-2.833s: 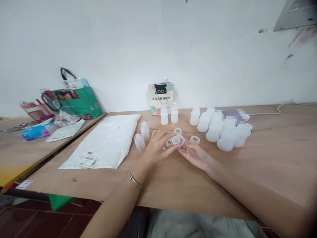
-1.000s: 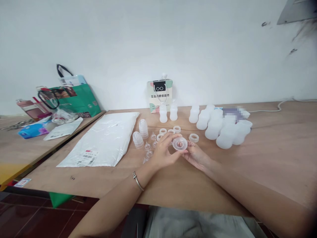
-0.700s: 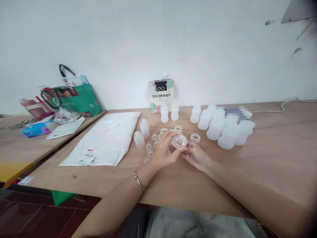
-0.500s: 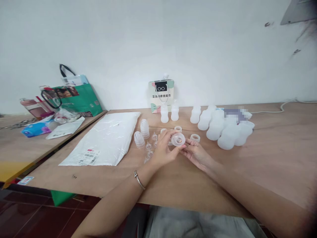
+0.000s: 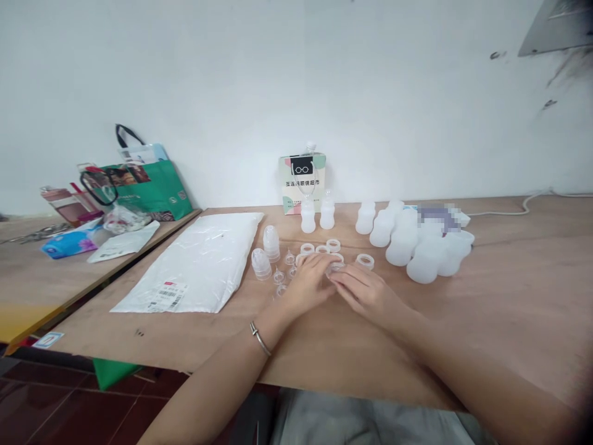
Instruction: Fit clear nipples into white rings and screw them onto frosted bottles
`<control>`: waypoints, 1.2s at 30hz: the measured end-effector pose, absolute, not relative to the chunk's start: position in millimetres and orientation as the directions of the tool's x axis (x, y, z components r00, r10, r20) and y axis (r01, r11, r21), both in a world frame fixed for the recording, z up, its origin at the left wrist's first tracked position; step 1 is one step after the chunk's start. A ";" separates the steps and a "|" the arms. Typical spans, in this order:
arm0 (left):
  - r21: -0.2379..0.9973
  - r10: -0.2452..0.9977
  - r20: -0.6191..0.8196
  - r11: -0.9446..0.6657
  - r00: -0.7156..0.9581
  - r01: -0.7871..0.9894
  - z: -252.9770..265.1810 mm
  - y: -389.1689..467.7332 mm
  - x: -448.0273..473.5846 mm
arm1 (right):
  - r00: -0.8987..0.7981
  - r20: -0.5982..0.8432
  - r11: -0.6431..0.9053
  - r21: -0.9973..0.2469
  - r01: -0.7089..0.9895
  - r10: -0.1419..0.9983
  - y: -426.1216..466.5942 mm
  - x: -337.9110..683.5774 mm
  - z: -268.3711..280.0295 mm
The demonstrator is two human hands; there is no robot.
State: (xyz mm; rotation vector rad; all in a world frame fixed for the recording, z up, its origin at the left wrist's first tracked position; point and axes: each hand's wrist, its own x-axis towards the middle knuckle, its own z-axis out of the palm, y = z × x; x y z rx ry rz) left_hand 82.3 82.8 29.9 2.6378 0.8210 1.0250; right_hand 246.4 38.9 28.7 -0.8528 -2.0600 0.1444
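1. Where the wooden tabletop (image 5: pixel 324 346) meets the near edge, both forearms are being stretched forward across it, a thin metal bangle (image 5: pixel 259 338) being worn on the left wrist.
2. The left hand (image 5: pixel 308 281) and the right hand (image 5: pixel 365 292) are being held palm down, fingertips meeting over a small translucent plastic ring cap (image 5: pixel 334 266); the cap is being pressed or pinched between the fingertips of both hands low against the table, though the exact grip is being hidden by the fingers.
3. Just beside the left hand, small clear cone-shaped nipples (image 5: pixel 279 275) and two clear domed covers (image 5: pixel 260 264) are being kept on the wood.
4. Just beyond the fingers, loose translucent screw rings (image 5: pixel 332 245) are lying, one more ring (image 5: pixel 364 261) being left to the right.
5. Further left, a flat white plastic mailing bag (image 5: pixel 199 262) is lying.
6. Farther back, two small capped white bottles (image 5: pixel 307 217) are standing before a printed paper carton (image 5: pixel 302 182), with a cluster of open white bottles (image 5: pixel 417 250) to the right.
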 end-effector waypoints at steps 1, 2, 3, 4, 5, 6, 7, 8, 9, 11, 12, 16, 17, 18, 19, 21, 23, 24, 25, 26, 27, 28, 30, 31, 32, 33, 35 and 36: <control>0.351 0.553 0.563 -0.833 0.614 0.428 29.2 82.8 82.4 | -0.411 0.689 0.775 -0.364 0.517 0.598 38.0 244.5 28.7; 0.345 0.553 0.568 -0.832 0.610 0.434 29.1 82.8 82.3 | -0.415 0.690 0.774 -0.348 0.529 0.594 37.9 244.2 29.3; 0.345 0.558 0.572 -0.828 0.601 0.441 29.4 82.7 82.0 | -0.391 0.696 0.758 -0.345 0.554 0.603 38.7 246.2 30.7; 0.350 0.568 0.579 -0.821 0.585 0.450 30.2 82.6 81.7 | -0.327 0.717 0.724 -0.352 0.593 0.616 40.4 251.0 33.1; 0.358 0.581 0.584 -0.811 0.567 0.462 31.1 82.6 81.3 | -0.222 0.752 0.673 -0.367 0.642 0.621 42.8 259.1 36.3; 0.365 0.594 0.587 -0.801 0.551 0.475 32.1 82.5 81.0 | -0.097 0.790 0.608 -0.381 0.696 0.606 45.8 270.4 40.1; 0.370 0.605 0.585 -0.792 0.540 0.487 33.0 82.5 80.7 | 0.048 0.828 0.523 -0.396 0.755 0.558 49.0 284.7 44.2; 0.372 0.613 0.584 -0.785 0.532 0.496 33.5 82.5 80.6 | 0.153 0.853 0.428 -0.396 0.812 0.500 52.1 301.3 47.9; 0.372 0.617 0.583 -0.781 0.529 0.501 33.8 82.5 80.5 | 0.189 0.867 0.325 -0.363 0.873 0.460 54.8 319.2 50.9; 0.369 0.613 0.582 -0.785 0.535 0.498 33.3 82.6 80.6 | 0.248 0.860 0.087 -0.318 0.944 0.447 58.2 354.1 52.5; 0.369 0.610 0.581 -0.787 0.538 0.494 32.8 82.7 80.6 | 0.268 0.845 0.003 -0.304 0.953 0.464 59.0 368.9 50.8; 0.389 0.630 0.570 -0.773 0.529 0.502 31.6 82.8 79.8 | 0.241 0.681 -0.062 -0.277 0.959 0.692 59.6 396.7 35.1; 0.397 0.637 0.566 -0.767 0.523 0.505 31.8 82.8 79.4 | 0.209 0.655 -0.034 -0.269 0.963 0.726 59.2 396.2 32.3; 0.405 0.642 0.566 -0.763 0.517 0.504 32.3 82.7 79.0 | 0.179 0.643 -0.001 -0.266 0.964 0.744 58.4 393.7 31.2; 0.414 0.645 0.568 -0.761 0.512 0.499 33.2 82.5 78.6 | 0.157 0.640 0.032 -0.273 0.961 0.753 56.9 389.5 32.0; 0.433 0.648 0.576 -0.759 0.498 0.487 35.6 81.6 78.1 | 0.135 0.626 0.097 -0.322 0.942 0.768 52.1 377.6 38.2; 0.448 0.654 0.577 -0.754 0.488 0.480 38.5 80.2 78.1 | 0.122 0.580 0.161 -0.413 0.897 0.806 45.6 362.0 46.6; 0.457 0.658 0.579 -0.751 0.482 0.477 39.9 79.5 78.2 | 0.113 0.545 0.190 -0.468 0.863 0.831 42.5 352.9 49.8; 0.468 0.662 0.580 -0.747 0.474 0.472 41.1 78.8 78.4 | 0.100 0.508 0.215 -0.523 0.825 0.856 40.1 343.2 51.5; 0.483 0.668 0.585 -0.743 0.461 0.464 42.0 78.3 78.6 | 0.084 0.471 0.234 -0.576 0.783 0.878 38.4 332.8 51.4; 0.500 0.674 0.589 -0.737 0.446 0.454 42.5 78.1 78.9 | 0.065 0.447 0.256 -0.619 0.743 0.892 37.7 322.2 49.5; 0.521 0.682 0.594 -0.731 0.428 0.441 42.7 78.1 79.2 | 0.039 0.437 0.286 -0.651 0.704 0.899 38.0 311.7 46.1; 0.568 0.698 0.602 -0.716 0.388 0.407 42.3 78.8 79.7 | -0.007 0.454 0.358 -0.693 0.626 0.891 40.4 292.2 36.0; 0.590 0.707 0.605 -0.707 0.366 0.389 41.9 79.3 79.9 | -0.021 0.461 0.386 -0.716 0.581 0.887 42.1 284.0 30.2; 0.610 0.715 0.608 -0.699 0.346 0.373 41.5 80.0 80.0 | -0.030 0.461 0.403 -0.739 0.540 0.887 43.7 276.9 24.5; 0.628 0.723 0.609 -0.691 0.326 0.360 41.2 80.6 80.0 | -0.030 0.457 0.408 -0.760 0.505 0.889 45.2 271.2 19.1; 0.655 0.738 0.603 -0.674 0.301 0.340 41.2 81.4 79.9 | -0.044 0.413 0.380 -0.784 0.490 0.910 47.3 263.4 10.2; 0.664 0.743 0.599 -0.669 0.298 0.334 41.5 81.6 79.7 | -0.064 0.377 0.355 -0.785 0.507 0.924 47.9 260.9 7.1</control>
